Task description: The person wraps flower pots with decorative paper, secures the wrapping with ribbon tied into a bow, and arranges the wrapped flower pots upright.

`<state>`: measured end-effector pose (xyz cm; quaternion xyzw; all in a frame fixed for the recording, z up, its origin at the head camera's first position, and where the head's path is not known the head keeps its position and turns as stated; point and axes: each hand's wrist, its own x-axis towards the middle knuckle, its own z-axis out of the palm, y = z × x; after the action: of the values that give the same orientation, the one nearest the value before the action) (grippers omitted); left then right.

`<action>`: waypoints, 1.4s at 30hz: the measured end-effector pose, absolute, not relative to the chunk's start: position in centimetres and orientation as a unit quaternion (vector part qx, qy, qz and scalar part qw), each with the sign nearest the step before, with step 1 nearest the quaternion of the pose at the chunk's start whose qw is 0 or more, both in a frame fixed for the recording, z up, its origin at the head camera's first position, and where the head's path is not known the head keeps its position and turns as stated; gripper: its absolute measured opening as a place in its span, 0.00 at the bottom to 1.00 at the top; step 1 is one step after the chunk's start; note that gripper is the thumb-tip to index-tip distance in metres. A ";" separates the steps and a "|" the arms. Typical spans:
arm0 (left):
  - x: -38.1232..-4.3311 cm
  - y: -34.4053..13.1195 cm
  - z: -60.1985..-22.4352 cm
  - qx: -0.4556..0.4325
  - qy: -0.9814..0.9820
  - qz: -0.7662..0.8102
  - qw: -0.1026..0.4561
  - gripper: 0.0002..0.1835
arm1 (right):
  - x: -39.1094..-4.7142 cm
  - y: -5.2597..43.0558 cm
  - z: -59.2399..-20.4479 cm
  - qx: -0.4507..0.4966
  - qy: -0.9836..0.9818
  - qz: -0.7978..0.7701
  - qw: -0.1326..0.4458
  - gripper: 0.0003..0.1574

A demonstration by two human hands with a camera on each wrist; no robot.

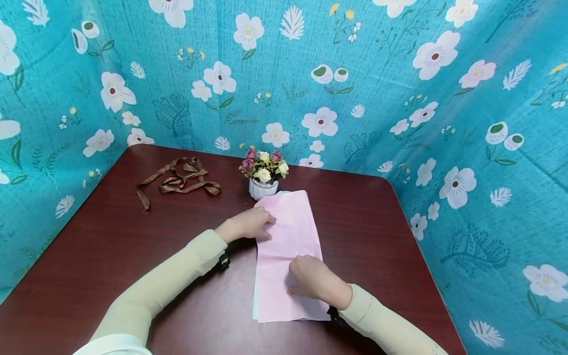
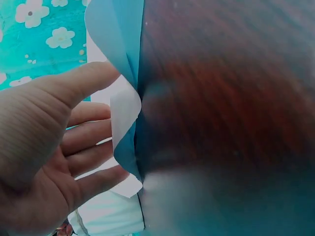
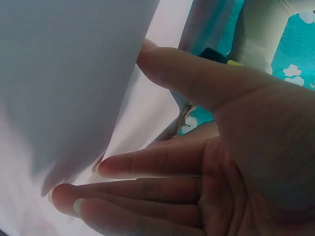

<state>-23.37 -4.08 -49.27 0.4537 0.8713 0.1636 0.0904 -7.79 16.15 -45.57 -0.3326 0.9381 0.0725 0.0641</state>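
Pink paper (image 1: 284, 276) lies lengthwise on the table, with light blue paper showing beneath its left edge. My left hand (image 1: 248, 224) rests at the paper's upper left edge. In the left wrist view, that hand's fingers (image 2: 93, 152) extend against the wavy edges of white and blue paper (image 2: 128, 152). Lower on the pink sheet is my right hand (image 1: 312, 278). Its fingers (image 3: 152, 162), fairly straight in the right wrist view, touch the pale paper (image 3: 64, 88), and the thumb meets a raised fold. Some fingertips are partly hidden by paper.
A white pot of artificial flowers (image 1: 264, 170) stands just behind the paper's top end. Toward the back left of the dark wooden table (image 1: 177, 236), a brown ribbon (image 1: 182, 180) lies in loose loops. A blue floral curtain (image 1: 275, 88) hangs around the table.
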 end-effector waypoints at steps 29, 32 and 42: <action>-23.1 -5.1 -49.7 0.441 0.878 0.158 0.102 0.22 | -10.2 15.6 -46.3 -0.298 0.952 0.035 0.064 0.31; -23.1 -5.2 -49.6 0.431 0.880 0.155 0.122 0.27 | -10.3 15.4 -46.2 -0.299 0.951 0.034 0.070 0.31; -23.3 -6.4 -49.0 0.418 0.871 0.160 0.203 0.42 | -11.0 15.1 -45.9 -0.314 0.945 0.049 0.073 0.28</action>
<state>-23.26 -6.40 -49.02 0.4181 0.8707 0.1601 0.2034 -11.00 15.13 -45.92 -0.3136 0.9455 0.0486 0.0733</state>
